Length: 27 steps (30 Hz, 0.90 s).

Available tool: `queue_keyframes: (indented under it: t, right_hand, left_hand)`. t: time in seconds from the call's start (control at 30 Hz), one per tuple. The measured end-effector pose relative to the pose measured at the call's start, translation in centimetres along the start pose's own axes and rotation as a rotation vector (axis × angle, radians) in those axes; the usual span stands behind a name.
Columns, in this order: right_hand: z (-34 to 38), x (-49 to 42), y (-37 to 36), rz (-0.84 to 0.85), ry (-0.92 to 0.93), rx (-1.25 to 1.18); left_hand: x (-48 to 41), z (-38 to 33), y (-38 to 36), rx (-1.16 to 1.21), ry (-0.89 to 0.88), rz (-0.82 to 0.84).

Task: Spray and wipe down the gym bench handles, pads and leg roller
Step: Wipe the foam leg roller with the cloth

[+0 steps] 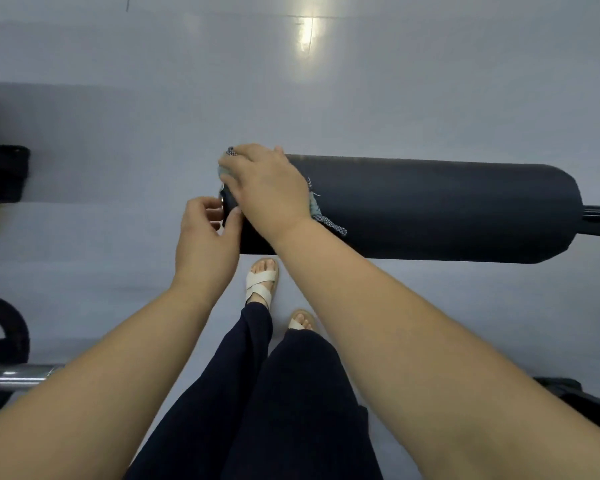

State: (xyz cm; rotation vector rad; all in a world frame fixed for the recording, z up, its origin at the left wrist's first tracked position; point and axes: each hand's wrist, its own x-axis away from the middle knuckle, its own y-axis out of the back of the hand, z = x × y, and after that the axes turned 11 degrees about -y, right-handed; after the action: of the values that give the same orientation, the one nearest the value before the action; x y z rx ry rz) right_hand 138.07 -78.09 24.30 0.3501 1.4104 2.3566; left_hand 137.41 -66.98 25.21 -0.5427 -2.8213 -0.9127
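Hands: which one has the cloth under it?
The right hand, laid over the cloth; the left hand holds the leg roller by its end.

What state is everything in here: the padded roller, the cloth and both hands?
Leg roller: horizontal, its free end held.
Cloth: pressed against the roller's top.
Right hand: flat on the cloth.
Left hand: fingers curled round the roller's end.

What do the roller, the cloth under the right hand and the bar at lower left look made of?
The roller: probably padding under a dark matte cover, vinyl or similar; smooth, rounded ends. The cloth, under the right hand: woven fabric, pale green with dark speckled edges; loose threads show. The bar: polished metal, likely chrome; bright highlights.
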Motion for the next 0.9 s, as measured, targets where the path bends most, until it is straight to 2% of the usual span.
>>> queue_keyframes:
  t: [0.07,0.1,0.17,0.27,0.33,0.43,0.5,0.63,0.7,0.8,0.9]
  right_hand:
    - [-2.9,0.6,1.7,-0.003,0.008,0.029]
    - [-4.8,1.2,2.8,-0.068,-0.025,0.014]
    - [-9.7,2.7,5.3,-0.183,-0.149,-0.01]
    - [-15.1,5.1,8.7,-0.144,-0.38,0.032]
    - [-16.1,5.8,9.5,-0.2,-0.465,0.018]
    - [-13.2,4.7,8.2,-0.258,-0.509,0.051]
    - [-9.6,2.9,6.0,-0.172,-0.476,0.089]
    - [-0.2,0.4,1.5,-0.018,-0.192,0.001]
    - [2.3,0.0,0.2,0.044,-0.086,0.038]
    - [1.6,-0.5,0.6,0.097,0.019,0.053]
    - [-3.1,0.3,3.2,0.089,-0.065,0.04]
  left_hand:
    - [-1.2,-0.7,-0.1,-0.098,-0.043,-0.033]
    - [-1.7,-1.3,-0.3,-0.114,-0.062,-0.042]
    - [-2.5,-2.3,-0.8,-0.122,-0.074,-0.034]
    - [-3.3,-2.6,-1.3,-0.158,-0.049,0.01]
    - [-3.1,-2.1,-1.4,-0.122,-0.033,0.02]
    - [-2.7,-1.5,-1.4,-0.07,-0.006,0.009]
    - [-2.0,-1.4,-1.3,-0.041,-0.002,0.02]
    - [0.1,-0.4,-1.2,0.004,-0.029,-0.022]
    - [1.0,0.1,-1.2,0.016,-0.002,-0.045]
    - [1.0,0.1,-1.0,-0.009,0.011,-0.057]
    - [-0.3,-0.9,-0.9,-0.076,0.003,-0.086]
